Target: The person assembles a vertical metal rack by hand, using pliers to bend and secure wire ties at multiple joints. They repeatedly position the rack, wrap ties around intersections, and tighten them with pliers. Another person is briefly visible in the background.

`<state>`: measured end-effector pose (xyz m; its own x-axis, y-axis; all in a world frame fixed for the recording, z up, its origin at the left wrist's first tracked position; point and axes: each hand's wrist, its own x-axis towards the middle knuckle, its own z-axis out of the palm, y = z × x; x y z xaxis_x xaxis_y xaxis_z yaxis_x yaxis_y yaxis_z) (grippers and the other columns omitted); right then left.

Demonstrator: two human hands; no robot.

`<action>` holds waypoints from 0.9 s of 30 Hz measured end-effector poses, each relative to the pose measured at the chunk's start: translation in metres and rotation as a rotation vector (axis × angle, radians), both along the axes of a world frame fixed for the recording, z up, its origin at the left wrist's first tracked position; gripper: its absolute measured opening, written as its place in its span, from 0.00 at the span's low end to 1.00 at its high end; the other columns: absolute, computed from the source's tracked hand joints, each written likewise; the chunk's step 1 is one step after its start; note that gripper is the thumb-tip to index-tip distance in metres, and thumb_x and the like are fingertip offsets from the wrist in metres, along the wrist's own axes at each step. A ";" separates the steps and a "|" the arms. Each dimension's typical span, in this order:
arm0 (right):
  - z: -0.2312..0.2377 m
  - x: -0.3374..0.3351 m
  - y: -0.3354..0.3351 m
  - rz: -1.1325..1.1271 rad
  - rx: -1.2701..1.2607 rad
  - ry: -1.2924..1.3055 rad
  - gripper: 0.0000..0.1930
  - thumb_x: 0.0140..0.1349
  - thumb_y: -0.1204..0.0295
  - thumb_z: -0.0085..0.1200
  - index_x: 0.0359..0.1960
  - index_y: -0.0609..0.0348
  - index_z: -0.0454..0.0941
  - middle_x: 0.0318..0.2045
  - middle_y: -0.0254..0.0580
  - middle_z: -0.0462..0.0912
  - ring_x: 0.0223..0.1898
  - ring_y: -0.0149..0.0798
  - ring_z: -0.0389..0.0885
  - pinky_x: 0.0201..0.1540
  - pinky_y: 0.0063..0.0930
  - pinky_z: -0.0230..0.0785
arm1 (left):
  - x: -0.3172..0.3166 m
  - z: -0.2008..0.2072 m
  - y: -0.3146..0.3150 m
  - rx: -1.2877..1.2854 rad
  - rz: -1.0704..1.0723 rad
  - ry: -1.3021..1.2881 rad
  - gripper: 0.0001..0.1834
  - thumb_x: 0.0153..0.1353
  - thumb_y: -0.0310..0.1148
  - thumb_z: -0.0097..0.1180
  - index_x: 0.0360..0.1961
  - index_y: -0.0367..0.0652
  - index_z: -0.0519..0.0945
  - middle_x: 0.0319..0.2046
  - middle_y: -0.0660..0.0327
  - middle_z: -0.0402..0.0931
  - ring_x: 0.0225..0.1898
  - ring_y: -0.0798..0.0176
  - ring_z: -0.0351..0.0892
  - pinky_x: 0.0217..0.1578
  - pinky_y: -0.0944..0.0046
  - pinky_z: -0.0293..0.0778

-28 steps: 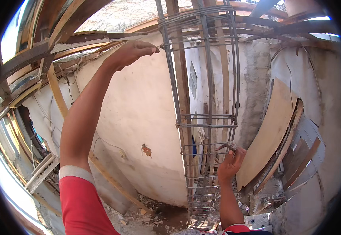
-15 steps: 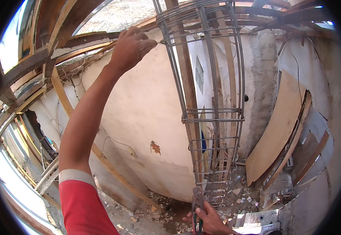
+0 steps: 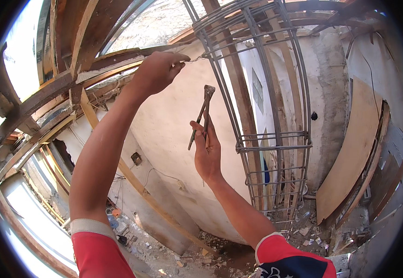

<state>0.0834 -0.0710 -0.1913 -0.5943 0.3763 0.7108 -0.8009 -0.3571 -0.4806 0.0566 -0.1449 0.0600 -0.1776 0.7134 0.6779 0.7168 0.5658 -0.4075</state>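
A tall cage of steel rebar (image 3: 274,148) runs up past my hands, its long bars crossed by tied square stirrups. My left hand (image 3: 157,74) reaches to the cage's upper left side. Its thumb and forefinger pinch a thin tie wire (image 3: 197,59) that leads to the nearest bar. Lower and to the right, my right hand (image 3: 208,160) is raised with a pair of pincers (image 3: 209,92) in its grip. The pincers' head points up, the handles are spread, and the tool is apart from both wire and cage.
Roof timbers (image 3: 39,109) cross the upper left. A pale wall (image 3: 183,139) stands behind my hands, and a long wooden strip (image 3: 150,201) slants down along it. Curved plywood (image 3: 349,153) leans at right. Rubble (image 3: 150,255) covers the floor far below.
My right hand has risen from low beside the cage to near my left hand, bringing the pincers up. The left hand stays at the wire. The view has shifted slightly, putting the cage farther right.
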 end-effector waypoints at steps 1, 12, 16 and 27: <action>0.014 -0.017 -0.004 -0.005 -0.021 0.014 0.28 0.79 0.70 0.41 0.77 0.60 0.55 0.62 0.52 0.76 0.47 0.29 0.75 0.51 0.27 0.70 | 0.002 -0.001 0.001 -0.005 0.011 -0.019 0.13 0.70 0.31 0.58 0.53 0.46 0.86 0.38 0.49 0.87 0.34 0.50 0.84 0.41 0.56 0.77; 0.076 -0.060 -0.036 -0.132 -0.110 0.199 0.28 0.79 0.69 0.40 0.78 0.60 0.54 0.67 0.58 0.70 0.65 0.45 0.73 0.66 0.38 0.65 | 0.005 -0.014 -0.014 -0.016 -0.010 0.031 0.18 0.68 0.26 0.57 0.58 0.49 0.84 0.32 0.51 0.84 0.31 0.56 0.77 0.36 0.57 0.73; 0.079 -0.067 -0.048 -0.152 -0.108 0.158 0.27 0.79 0.69 0.40 0.77 0.59 0.56 0.58 0.53 0.73 0.57 0.44 0.76 0.60 0.38 0.67 | 0.004 -0.018 -0.018 -0.031 -0.038 0.068 0.19 0.69 0.26 0.57 0.59 0.49 0.84 0.37 0.53 0.83 0.31 0.58 0.76 0.37 0.58 0.73; 0.095 -0.080 -0.050 0.266 -0.349 0.268 0.21 0.82 0.57 0.39 0.67 0.56 0.64 0.25 0.31 0.69 0.19 0.25 0.71 0.20 0.23 0.67 | 0.033 -0.027 -0.006 0.318 -0.167 0.054 0.15 0.71 0.38 0.59 0.43 0.36 0.88 0.41 0.54 0.86 0.40 0.55 0.83 0.47 0.57 0.77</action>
<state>0.0033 -0.1208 -0.0964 -0.5162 0.4789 0.7101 -0.7389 -0.6682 -0.0865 0.0900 -0.1509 0.0325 -0.0341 0.4812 0.8759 0.7925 0.5470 -0.2697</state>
